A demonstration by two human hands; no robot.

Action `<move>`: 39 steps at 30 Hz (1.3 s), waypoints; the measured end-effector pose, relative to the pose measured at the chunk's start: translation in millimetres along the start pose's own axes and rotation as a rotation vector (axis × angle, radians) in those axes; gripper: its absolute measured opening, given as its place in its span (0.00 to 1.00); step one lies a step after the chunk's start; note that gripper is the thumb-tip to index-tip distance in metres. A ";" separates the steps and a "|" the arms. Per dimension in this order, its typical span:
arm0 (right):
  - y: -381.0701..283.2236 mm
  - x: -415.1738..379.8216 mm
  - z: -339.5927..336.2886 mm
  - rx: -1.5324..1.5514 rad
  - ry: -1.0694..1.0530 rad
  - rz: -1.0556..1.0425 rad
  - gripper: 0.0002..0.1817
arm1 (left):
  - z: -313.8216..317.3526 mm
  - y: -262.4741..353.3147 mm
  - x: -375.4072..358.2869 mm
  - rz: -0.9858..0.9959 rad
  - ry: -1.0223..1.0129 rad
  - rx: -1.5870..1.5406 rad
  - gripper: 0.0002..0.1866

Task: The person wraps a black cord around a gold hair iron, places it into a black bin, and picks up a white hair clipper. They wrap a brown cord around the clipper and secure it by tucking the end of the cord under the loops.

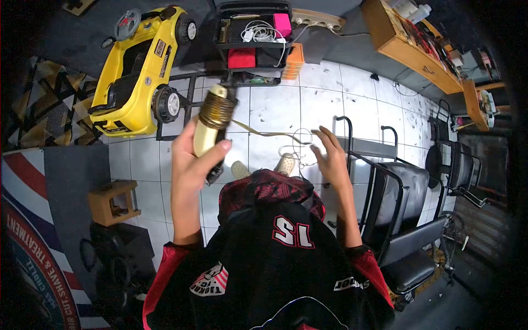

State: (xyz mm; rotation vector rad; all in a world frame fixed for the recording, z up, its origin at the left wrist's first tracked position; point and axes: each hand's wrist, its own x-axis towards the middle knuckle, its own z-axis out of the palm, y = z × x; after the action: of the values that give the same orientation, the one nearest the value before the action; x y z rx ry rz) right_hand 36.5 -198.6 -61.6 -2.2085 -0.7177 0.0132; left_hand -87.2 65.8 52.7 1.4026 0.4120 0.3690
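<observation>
- Closest to me is the person's black jersey (247,264) with red sleeves, filling six o'clock, a white number with red edging on it.
- Out toward ten o'clock I see the cream device (204,138), tilted, with a gold cord (217,110) wound in tight turns around its upper part.
- The left hand (192,159), at nine o'clock, has its fingers closed around that device, thumb laid across the near side.
- From the windings, a length of the cord runs over toward the right hand (331,165), which is at three o'clock. Those fingers are parted, fairly wide; whether they touch the cord I can't tell.
- Thin loops hang or lie just beside that hand, over the white tiled floor (275,107).
- Two pale clogs (286,163) show near the middle, just beyond the jersey.
- At twelve o'clock stands a black shelf cart (253,44), a white cable (263,33) and a pink box (282,25) on its top.
- Toward ten o'clock, farther out, is a yellow toy car (135,82).
- A wooden drawer unit (412,55) is at two o'clock.
- Black padded chairs (397,192) stand around four o'clock.
- Between eight and nine sits a brown box (104,206).
</observation>
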 end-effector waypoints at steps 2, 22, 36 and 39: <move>-34.8 13.6 0.5 0.032 0.034 -0.073 0.21 | 6.5 -9.2 0.0 0.014 -0.119 0.014 0.29; -33.1 33.1 99.9 0.130 0.136 -0.336 0.10 | 19.2 15.3 -14.0 0.053 -0.158 -0.006 0.31; -98.2 102.0 23.7 0.280 0.101 -0.184 0.15 | 5.7 25.6 -20.1 0.189 -0.062 0.052 0.33; -99.6 102.3 16.2 0.217 0.079 -0.186 0.18 | 3.9 30.5 -23.4 0.172 -0.077 0.051 0.33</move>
State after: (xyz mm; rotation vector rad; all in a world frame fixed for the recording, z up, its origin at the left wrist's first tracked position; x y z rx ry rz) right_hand 69.7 -84.3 19.0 -1.9192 -0.8341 -0.0856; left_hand -106.0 55.3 84.8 1.5020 0.2393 0.4452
